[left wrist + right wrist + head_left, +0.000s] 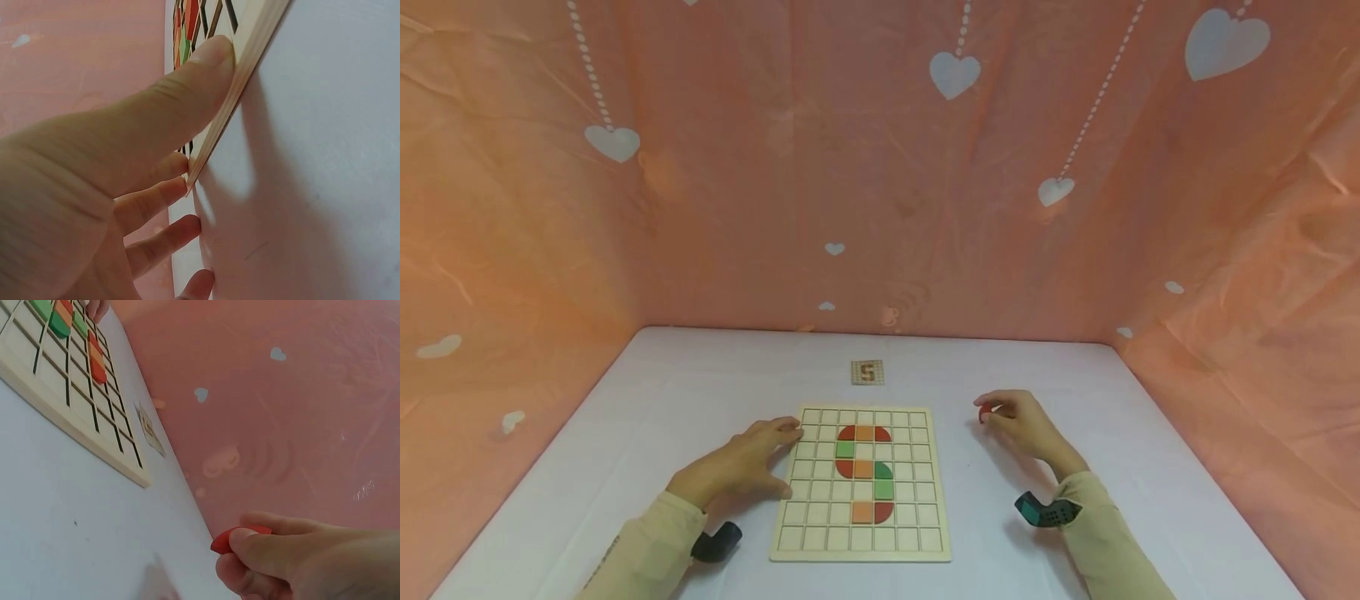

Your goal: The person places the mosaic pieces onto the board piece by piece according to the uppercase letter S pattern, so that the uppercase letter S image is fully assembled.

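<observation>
A wooden grid board [917, 537] lies on the table, with red [883, 512] and green [883, 471] rounded pieces and orange [862, 512] and green [846, 450] squares set in its cells in an S-like line. My left hand [737, 462] is spread along the board's left edge; in the left wrist view its thumb [212, 53] rests on the rim. Off the board's right side, my right hand [1026, 429] pinches a red rounded piece [224, 542] between thumb and fingers. That piece is partly hidden by the fingertips.
A small card [867, 372] with an S-shaped pattern lies behind the board on the white table [715, 375]. Pink cloth [880, 183] with pale hearts hangs around the back and sides. A dark device [1047, 509] sits at the right wrist, another [717, 543] at the left.
</observation>
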`<state>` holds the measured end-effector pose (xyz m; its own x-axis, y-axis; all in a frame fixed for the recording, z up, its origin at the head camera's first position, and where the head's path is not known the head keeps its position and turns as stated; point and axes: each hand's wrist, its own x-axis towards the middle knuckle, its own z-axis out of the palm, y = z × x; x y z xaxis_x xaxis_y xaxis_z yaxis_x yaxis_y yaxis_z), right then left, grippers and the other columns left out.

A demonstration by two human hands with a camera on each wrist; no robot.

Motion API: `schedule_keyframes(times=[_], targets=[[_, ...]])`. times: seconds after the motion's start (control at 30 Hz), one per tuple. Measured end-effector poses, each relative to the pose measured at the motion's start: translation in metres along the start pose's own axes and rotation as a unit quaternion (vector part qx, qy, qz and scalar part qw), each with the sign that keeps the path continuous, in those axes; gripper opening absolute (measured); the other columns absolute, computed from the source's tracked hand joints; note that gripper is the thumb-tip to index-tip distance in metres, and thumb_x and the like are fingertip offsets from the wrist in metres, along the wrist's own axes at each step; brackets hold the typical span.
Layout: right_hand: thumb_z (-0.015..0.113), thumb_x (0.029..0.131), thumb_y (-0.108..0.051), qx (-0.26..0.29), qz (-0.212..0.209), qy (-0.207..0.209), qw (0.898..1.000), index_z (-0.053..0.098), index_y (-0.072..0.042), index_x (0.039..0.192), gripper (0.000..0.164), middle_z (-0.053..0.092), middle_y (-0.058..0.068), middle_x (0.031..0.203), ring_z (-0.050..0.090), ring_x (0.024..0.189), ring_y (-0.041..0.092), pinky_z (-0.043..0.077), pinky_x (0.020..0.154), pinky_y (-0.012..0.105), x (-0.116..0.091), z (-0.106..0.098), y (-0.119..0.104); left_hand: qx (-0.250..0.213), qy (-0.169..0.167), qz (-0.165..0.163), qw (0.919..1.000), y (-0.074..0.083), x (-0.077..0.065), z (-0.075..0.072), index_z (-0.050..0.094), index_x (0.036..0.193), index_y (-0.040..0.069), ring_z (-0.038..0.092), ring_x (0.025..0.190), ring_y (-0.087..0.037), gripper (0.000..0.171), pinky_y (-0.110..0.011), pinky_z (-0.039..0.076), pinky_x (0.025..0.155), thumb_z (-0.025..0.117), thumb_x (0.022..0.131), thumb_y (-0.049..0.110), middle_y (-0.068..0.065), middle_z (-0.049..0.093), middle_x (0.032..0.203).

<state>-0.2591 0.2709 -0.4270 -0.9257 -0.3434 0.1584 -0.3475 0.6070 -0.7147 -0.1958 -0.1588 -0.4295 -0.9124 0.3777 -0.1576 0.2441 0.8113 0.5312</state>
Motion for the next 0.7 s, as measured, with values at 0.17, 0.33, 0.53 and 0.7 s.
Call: schedule_keyframes(times=[0.17,0.33,0.53,0.7], targets=[[0.064,0.092,0.006,0.023,-0.020,0.002,1.000,0.068,0.011,0.117,0.026,0.073,0.023,0.101,0.065,0.081,0.011,0.054,0.070,0.017,0.000,0.001,-0.003,0.001,-0.001,-0.004,1.0000,0.000,0.000,0.000,0.050,0.148,0.005,0.030,0.151,-0.041,0.088,-0.065,0.028,0.121,0.089,0.072,0.025,-0.014,0.036,0.163],[0.064,0.092,0.005,0.046,-0.027,-0.006,0.999,0.067,0.012,0.118,0.027,0.073,0.024,0.101,0.067,0.081,0.014,0.053,0.072,0.016,-0.001,0.001,-0.008,0.007,-0.001,0.004,1.0000,0.001,-0.001,0.000,0.051,0.147,0.004,0.031,0.150,-0.042,0.089,-0.065,0.029,0.120,0.090,0.071,0.026,-0.016,0.037,0.162],[0.061,0.093,0.007,0.080,-0.035,-0.019,0.996,0.065,0.016,0.119,0.028,0.073,0.025,0.098,0.070,0.081,0.017,0.057,0.077,0.018,-0.001,0.003,-0.011,0.008,-0.003,0.002,1.0000,0.002,0.000,-0.001,0.050,0.148,0.005,0.031,0.150,-0.041,0.088,-0.065,0.029,0.120,0.090,0.071,0.026,-0.015,0.037,0.162],[0.063,0.093,0.005,0.081,-0.044,-0.016,0.996,0.065,0.015,0.118,0.027,0.073,0.024,0.097,0.070,0.081,0.018,0.058,0.077,0.020,0.000,0.008,-0.017,0.013,0.000,0.012,0.9998,0.000,0.000,0.000,0.051,0.147,0.004,0.032,0.149,-0.042,0.088,-0.065,0.030,0.119,0.090,0.071,0.025,-0.017,0.038,0.161]])
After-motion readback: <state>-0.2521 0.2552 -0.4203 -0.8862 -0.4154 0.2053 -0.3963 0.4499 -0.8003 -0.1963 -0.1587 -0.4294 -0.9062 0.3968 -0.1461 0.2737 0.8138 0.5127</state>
